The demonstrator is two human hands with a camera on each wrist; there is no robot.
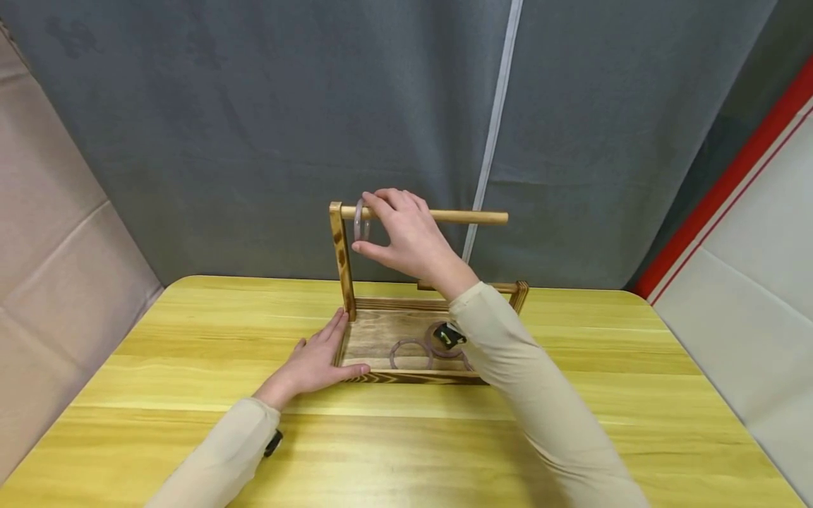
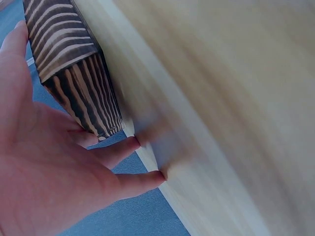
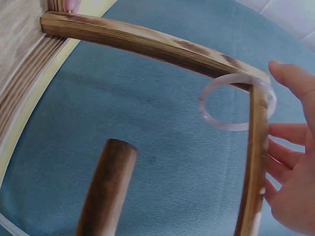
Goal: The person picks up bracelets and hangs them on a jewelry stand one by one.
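There's the pale bangle (image 1: 358, 222), hanging round the upper rod (image 1: 473, 216) close by the left post (image 1: 343, 268), with what looks like a second just beside it. Right hand (image 1: 409, 236) right there, fingers over the rod, thumb below, grip loose and spread, clenched on nothing, it seems. This looks like settling the bangle, so go gently: let it hang plumb, ease the fingers clear toward the rod's free end, and mind the thumb doesn't snag it. Lower down, the left hand (image 1: 314, 361) lies against the tray (image 1: 375, 335) at its left end, grip released, fingertips on the tabletop (image 1: 222, 339); steady pressure there should guard against tipping. More bangles (image 1: 392, 353) lie in the tray; the lower rod (image 1: 502, 288) shows beyond the right wrist. It all stands near the tabletop's far edge, about midway between the far corners, grey curtain (image 1: 286, 141) behind.
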